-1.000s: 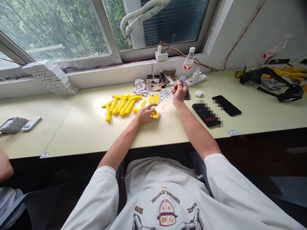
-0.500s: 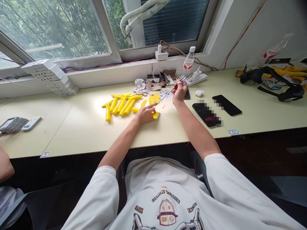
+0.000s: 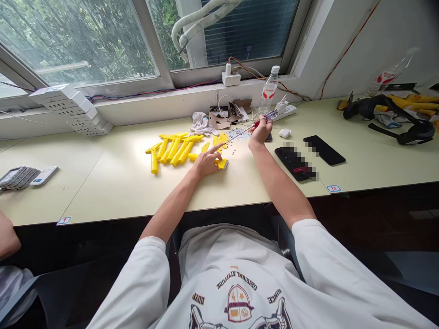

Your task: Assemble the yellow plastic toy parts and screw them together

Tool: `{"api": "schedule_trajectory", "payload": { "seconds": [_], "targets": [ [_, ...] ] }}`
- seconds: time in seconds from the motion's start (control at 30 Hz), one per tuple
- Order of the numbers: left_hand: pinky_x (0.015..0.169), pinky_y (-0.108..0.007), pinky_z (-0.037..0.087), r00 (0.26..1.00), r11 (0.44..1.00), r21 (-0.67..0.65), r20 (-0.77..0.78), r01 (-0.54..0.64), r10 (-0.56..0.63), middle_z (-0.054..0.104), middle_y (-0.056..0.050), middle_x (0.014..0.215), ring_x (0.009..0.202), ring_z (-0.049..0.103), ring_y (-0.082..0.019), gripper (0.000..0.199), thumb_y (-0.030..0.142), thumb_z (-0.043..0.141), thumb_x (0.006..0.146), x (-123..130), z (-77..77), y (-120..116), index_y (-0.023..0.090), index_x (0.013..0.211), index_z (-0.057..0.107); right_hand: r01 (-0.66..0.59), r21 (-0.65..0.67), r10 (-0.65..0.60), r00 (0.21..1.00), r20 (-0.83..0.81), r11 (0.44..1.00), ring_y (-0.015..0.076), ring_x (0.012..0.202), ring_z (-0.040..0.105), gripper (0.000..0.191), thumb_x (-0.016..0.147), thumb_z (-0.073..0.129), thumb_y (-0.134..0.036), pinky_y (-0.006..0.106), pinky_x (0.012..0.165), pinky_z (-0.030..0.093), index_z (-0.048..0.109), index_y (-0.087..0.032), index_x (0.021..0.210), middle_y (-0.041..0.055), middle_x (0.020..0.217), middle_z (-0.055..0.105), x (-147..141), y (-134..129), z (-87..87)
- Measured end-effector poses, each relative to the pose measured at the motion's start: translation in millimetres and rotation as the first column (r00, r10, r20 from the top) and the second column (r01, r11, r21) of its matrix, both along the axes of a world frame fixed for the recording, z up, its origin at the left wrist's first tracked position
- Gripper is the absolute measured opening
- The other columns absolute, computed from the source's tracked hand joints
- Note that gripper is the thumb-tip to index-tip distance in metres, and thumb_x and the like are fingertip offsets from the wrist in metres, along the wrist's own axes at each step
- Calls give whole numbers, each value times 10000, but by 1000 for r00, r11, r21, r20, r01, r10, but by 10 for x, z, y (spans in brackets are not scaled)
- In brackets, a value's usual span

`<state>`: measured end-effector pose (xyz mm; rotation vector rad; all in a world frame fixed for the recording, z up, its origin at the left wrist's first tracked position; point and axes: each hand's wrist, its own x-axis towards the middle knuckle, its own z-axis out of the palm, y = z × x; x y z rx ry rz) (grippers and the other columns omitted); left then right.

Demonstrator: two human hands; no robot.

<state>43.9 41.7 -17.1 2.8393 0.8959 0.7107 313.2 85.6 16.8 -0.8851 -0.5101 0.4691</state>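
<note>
My left hand (image 3: 207,163) is closed on a yellow scraper (image 3: 222,164) lying on the table, its metal edge toward the right. One finger of that hand reaches toward the tip of a long screwdriver (image 3: 240,134). The screwdriver's red and clear handle is gripped in my right hand (image 3: 261,131), and its shaft slants down to the left. Several yellow scraper handles (image 3: 175,148) lie to the left of my left hand. Beyond it are flat yellow pieces (image 3: 220,140) and small dark screws (image 3: 233,152) scattered around a white sheet.
A white glove (image 3: 202,123), opened cardboard boxes (image 3: 219,119) and a water bottle (image 3: 269,91) stand at the back. Two black phones (image 3: 324,150) and a white earphone case (image 3: 285,133) lie right. A person's arm (image 3: 7,236) shows at far left.
My right hand has shifted slightly right and down, and the screwdriver lies at a flatter slant. My left hand stays on the scraper, almost unmoved.
</note>
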Motion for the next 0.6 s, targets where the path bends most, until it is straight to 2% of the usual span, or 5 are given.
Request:
{"api": "schedule_trajectory", "payload": {
  "seconds": [0.13, 0.23, 0.37, 0.6],
  "targets": [
    [752, -437, 620, 996, 996, 28, -10, -88, 88, 522, -44, 1683, 1030, 785, -321, 173, 172, 815, 741, 10, 7, 9, 229, 883, 734, 0, -11, -1, 996, -87, 1000, 122, 512, 443, 361, 936, 618, -577, 256, 439, 369, 394, -294, 913, -53, 750, 460, 1, -13, 11],
    [748, -466, 623, 986, 986, 42, -12, -164, 165, 513, -37, 1689, 1056, 775, -350, 164, 241, 843, 773, 17, 25, 5, 239, 877, 717, -35, -24, 33, 996, -79, 999, 125, 525, 489, 306, 940, 609, -518, 251, 442, 422, 405, -293, 911, -49, 748, 497, -26, -32, 18],
    [769, -500, 626, 971, 971, 23, -24, -238, 239, 494, -68, 1704, 1011, 778, -362, 185, 241, 832, 791, 26, 22, 4, 239, 926, 705, -62, -7, 62, 996, -63, 998, 117, 516, 493, 280, 924, 637, -453, 233, 437, 431, 413, -288, 893, -56, 717, 511, -59, -33, 0],
    [827, -497, 624, 957, 958, -14, -38, -287, 286, 461, -178, 1714, 1031, 775, -371, 285, 271, 812, 813, 111, -33, 173, 217, 1063, 685, -65, 23, 65, 998, -2, 998, 124, 496, 480, 322, 936, 656, -498, 241, 421, 403, 411, -293, 892, -60, 694, 473, -65, -24, -23]
  ]
}}
